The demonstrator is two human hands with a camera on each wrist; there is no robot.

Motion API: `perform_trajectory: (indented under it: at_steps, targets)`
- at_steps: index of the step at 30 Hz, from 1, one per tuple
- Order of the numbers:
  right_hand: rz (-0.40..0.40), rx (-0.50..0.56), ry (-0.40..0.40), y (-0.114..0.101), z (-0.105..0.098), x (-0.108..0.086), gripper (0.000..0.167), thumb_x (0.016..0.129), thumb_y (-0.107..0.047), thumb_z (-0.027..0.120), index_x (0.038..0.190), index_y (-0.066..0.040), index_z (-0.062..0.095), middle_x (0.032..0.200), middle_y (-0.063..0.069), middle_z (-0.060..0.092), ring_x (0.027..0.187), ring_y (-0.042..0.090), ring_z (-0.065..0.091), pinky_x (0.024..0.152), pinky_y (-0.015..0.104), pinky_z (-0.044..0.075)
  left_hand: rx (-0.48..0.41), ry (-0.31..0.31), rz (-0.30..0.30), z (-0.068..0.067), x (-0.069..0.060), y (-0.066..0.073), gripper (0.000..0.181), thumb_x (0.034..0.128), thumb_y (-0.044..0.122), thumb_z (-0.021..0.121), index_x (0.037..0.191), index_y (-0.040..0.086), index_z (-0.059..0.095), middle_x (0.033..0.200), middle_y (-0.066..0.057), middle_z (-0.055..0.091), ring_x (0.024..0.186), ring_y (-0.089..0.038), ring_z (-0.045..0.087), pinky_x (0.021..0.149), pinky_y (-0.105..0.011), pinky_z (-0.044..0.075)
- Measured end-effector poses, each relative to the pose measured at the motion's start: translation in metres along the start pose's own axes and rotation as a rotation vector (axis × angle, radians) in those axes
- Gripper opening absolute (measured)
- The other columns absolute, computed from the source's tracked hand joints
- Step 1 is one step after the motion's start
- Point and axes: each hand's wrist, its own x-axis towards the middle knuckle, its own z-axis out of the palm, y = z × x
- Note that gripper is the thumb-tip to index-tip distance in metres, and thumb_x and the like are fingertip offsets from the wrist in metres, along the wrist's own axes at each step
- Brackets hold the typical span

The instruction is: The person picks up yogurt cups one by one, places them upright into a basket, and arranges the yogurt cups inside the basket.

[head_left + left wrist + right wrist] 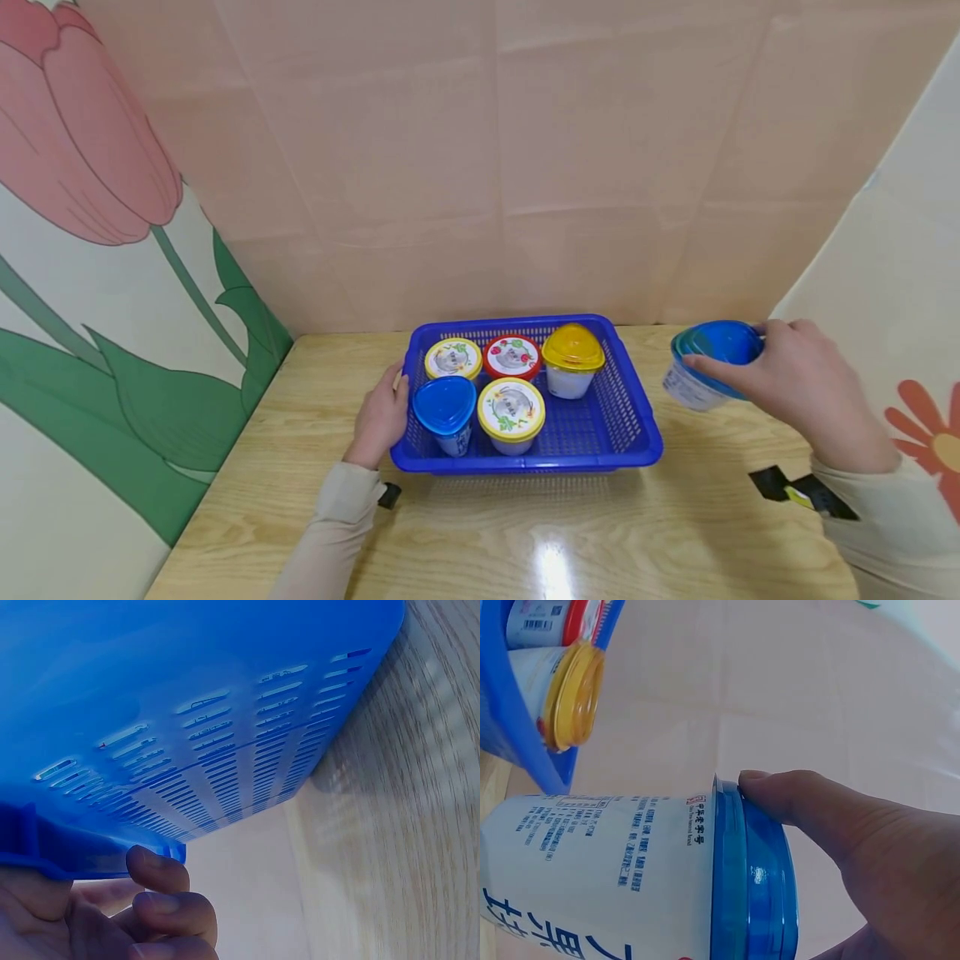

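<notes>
My left hand (pixel 381 421) grips the left rim of a blue plastic basket (pixel 540 464); the left wrist view shows its fingers (pixel 176 913) curled under the rim. To the right of the basket, my right hand (pixel 817 392) holds a white printed cup (pixel 693 390) by its blue lid (pixel 754 877), tilted and raised above the table. Inside the basket stand a blue-lidded cup (pixel 446 406), a domed yellow-lidded cup (pixel 573 354), a red-rimmed tub (pixel 512 357) and two yellow-rimmed tubs, one at the back (pixel 453 358) and one in front (pixel 512 410).
The basket rests on a wood-grain table (pixel 465 542). A pinkish cloth backdrop (pixel 495 167) rises behind it. Flower-patterned panels stand at the left (pixel 90 275) and right (pixel 900 275).
</notes>
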Motion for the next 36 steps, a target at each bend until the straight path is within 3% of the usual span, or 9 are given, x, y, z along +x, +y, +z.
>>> perform_trajectory:
  at_steps: [8,18,27,36]
  targets:
    - [-0.058,0.058,0.015,-0.014,0.002,0.003,0.102,0.078,-0.07,0.071,0.133,0.011,0.044,0.112,0.04,0.05,0.096,0.052,0.05,0.069,0.061,0.049,-0.006,-0.012,-0.004,0.001,0.001,-0.001,0.046,0.1087,0.032,0.038,0.15,0.011,0.045,0.092,-0.013,0.069,0.077,-0.025,0.064,0.066,-0.043,0.051]
    - [-0.098,0.091,0.024,-0.023,0.004,0.005,0.096,0.078,-0.068,0.073,0.12,0.016,0.054,0.108,0.037,0.055,0.09,0.048,0.055,0.064,0.055,0.054,-0.005,-0.006,-0.001,0.002,0.002,-0.003,0.047,0.1087,0.032,0.037,0.149,0.01,0.045,0.097,-0.015,0.07,0.08,-0.026,0.066,0.069,-0.045,0.052]
    - [-0.121,0.122,-0.004,-0.037,0.006,0.006,0.094,0.078,-0.069,0.072,0.118,0.014,0.057,0.109,0.035,0.058,0.088,0.044,0.059,0.06,0.049,0.056,-0.002,-0.001,0.003,0.002,0.003,-0.004,0.046,0.1086,0.032,0.038,0.149,0.01,0.045,0.095,-0.013,0.069,0.078,-0.025,0.065,0.066,-0.043,0.051]
    - [-0.142,0.106,-0.033,-0.048,0.008,0.01,0.095,0.076,-0.072,0.071,0.119,0.012,0.059,0.111,0.034,0.06,0.089,0.041,0.059,0.062,0.044,0.054,0.0,0.015,0.013,0.002,0.002,-0.003,0.047,0.1083,0.032,0.039,0.149,0.01,0.046,0.098,-0.015,0.07,0.084,-0.03,0.067,0.072,-0.049,0.052]
